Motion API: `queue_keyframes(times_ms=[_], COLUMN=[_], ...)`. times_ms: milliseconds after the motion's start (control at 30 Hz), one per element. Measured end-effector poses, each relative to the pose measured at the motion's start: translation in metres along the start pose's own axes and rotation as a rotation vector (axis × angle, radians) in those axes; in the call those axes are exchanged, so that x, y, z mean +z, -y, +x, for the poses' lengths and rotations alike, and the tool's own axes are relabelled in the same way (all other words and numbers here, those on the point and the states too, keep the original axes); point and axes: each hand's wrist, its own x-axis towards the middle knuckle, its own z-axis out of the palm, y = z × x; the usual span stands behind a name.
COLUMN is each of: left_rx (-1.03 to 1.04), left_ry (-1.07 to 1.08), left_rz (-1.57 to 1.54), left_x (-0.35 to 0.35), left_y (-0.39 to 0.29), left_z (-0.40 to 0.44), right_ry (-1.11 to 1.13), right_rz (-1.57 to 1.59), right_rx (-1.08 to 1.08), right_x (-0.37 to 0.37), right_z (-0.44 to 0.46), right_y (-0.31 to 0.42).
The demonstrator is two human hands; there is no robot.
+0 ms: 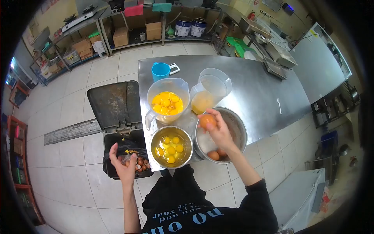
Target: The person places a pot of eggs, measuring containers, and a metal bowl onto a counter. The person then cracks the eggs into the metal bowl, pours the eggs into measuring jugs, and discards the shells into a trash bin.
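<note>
Between the fingers of my right hand (220, 134) is a brown egg (207, 121), raised above a large metal pot (242, 134) with a few more brown eggs (216, 155) at its bottom. My left hand (124, 165) is over the bin, thumb and fingers apart, nothing held. Below it, cracked eggshells (142, 163) lie in the black-lined bin (113, 134). A steel bowl (190, 150) between my hands holds several yolks in clear white (171, 149). Behind it, a clear plastic jug (183, 85) contains many yolks (167, 103); another jug (218, 80) has pale yellowish liquid.
A blue cup (160, 71) and a small white scale-like device (174, 69) are at the steel table's (265, 105) far left. Toward the right lie a light-coloured utensil (279, 106) and a metal tray (274, 68). The bin's raised lid (113, 102) stands beside the table's left edge.
</note>
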Motion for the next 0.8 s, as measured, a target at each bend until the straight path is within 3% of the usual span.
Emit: queue_keyframes(times_ms=[67,133,200,267,300,333,400,467,567,633,700,767,800], left_rx=[0.030,0.033,0.057,0.107,0.238,0.235,0.229,0.228,0.265,0.293,0.176,0.126,0.077], left_ry=[0.109,0.146,0.235,0.353,0.397,0.468,0.530,0.549,0.576,0.577,0.644,0.633,0.624], left_rz=[0.042,-0.035,-0.053,-0.058,-0.070,-0.087,-0.143,-0.148,-0.174,-0.195,-0.194,-0.114,-0.035], left_x=[0.012,0.030,0.045,0.057,0.064,0.070,0.083,0.090,0.090,0.086,0.078,0.074,0.072], left_y=[-0.007,-0.010,-0.017,-0.026,-0.029,-0.040,-0.060,-0.072,-0.069,-0.067,-0.069,-0.070,-0.070], left_z=[0.000,-0.004,-0.005,-0.005,-0.004,-0.004,-0.007,-0.009,-0.008,-0.007,-0.007,-0.007,-0.006], right_ry=[0.146,0.208,0.350,0.379,0.314,0.252,0.241,0.148,0.174,0.269,0.369,0.514,0.517], right_rz=[-1.264,-1.371,-1.722,-1.701,-1.526,-1.354,-1.343,-0.798,-0.614,-0.670,-0.727,-1.194,-1.190], right_rx=[-0.651,-0.649,-0.505,-0.445,-0.372,-0.299,-0.317,0.055,0.214,0.176,0.140,0.013,0.014], right_x=[0.014,0.003,-0.012,0.003,0.016,0.027,0.046,0.064,0.066,0.062,0.059,0.061,0.061], right_z=[0.010,0.017,0.022,0.021,0.017,0.014,0.010,0.003,-0.003,-0.006,-0.005,-0.001,0.001], right_y=[-0.005,-0.018,-0.029,-0.021,-0.018,-0.014,-0.014,-0.014,-0.017,-0.016,-0.012,-0.007,-0.009])
